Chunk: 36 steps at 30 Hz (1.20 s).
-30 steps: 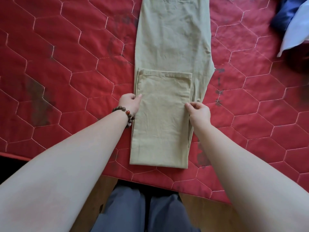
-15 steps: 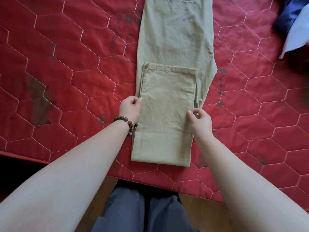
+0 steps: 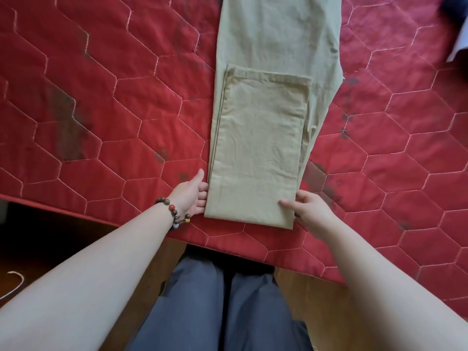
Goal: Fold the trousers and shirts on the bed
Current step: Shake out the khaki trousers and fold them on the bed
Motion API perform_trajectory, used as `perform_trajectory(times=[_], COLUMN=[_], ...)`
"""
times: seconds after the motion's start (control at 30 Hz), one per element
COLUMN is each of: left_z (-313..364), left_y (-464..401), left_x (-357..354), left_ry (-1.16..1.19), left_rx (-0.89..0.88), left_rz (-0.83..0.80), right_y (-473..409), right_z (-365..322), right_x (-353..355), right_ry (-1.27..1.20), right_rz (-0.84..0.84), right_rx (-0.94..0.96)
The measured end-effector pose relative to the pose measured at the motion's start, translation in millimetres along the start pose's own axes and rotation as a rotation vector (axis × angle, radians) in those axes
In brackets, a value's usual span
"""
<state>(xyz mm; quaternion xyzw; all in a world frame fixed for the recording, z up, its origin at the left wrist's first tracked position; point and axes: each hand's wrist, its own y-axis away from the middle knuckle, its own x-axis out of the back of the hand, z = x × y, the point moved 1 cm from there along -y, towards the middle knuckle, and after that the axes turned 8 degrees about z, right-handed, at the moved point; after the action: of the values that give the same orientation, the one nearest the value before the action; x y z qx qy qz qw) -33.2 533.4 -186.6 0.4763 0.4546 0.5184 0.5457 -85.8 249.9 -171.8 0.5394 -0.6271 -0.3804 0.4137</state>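
Khaki trousers (image 3: 263, 138) lie lengthwise on the bed's red quilted cover (image 3: 114, 105), waist end running out of the top of the view, leg ends folded back up over the rest so the hems sit about mid-frame. The fold edge lies near the bed's near edge, close to the person.

Left hand (image 3: 191, 196) is at the near-left corner of the folded part, thumb stretched up along the left edge, fingers tucked under or against the cloth edge; looks like a grip on the trousers, fingertips hidden by fabric. A beaded bracelet (image 3: 174, 215) is on that wrist.

Right hand (image 3: 310, 210) is at the near-right corner, thumb lying on top of the fabric, fingers curled round the right edge, pinching the trousers.

Both forearms are bare. Grey-blue trouser legs (image 3: 217, 307) of the person stand against the bed edge, wooden floor (image 3: 304, 287) below. Dark blue and white clothing (image 3: 457, 26) sits at the top-right corner on the cover, well apart from the trousers; type cannot tell. Thin wire hanger piece (image 3: 12, 282) on the floor far left
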Motion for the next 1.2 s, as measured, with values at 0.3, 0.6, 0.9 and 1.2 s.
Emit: perform_trajectory(times=[0.3, 0.6, 0.9, 1.2], left_z=[-21, -35, -36, 57], left_y=[13, 35, -24, -35], left_x=[-2, -76, -62, -71], left_ry=[-0.474, -1.197, -1.527, -1.584], left_rx=[-0.465, -1.296, -1.375, -1.203], left_rz=[0.16, 0.613, 0.546, 0.675], right_y=[13, 29, -29, -57], right_z=[5, 15, 40, -51], right_x=[-8, -94, -74, -41], right_ry=[0.3, 0.939, 1.276, 1.343], right_rz=[0.078, 0.644, 0.443, 0.548], right_rx=[0.141, 0.956, 1.067, 0.988])
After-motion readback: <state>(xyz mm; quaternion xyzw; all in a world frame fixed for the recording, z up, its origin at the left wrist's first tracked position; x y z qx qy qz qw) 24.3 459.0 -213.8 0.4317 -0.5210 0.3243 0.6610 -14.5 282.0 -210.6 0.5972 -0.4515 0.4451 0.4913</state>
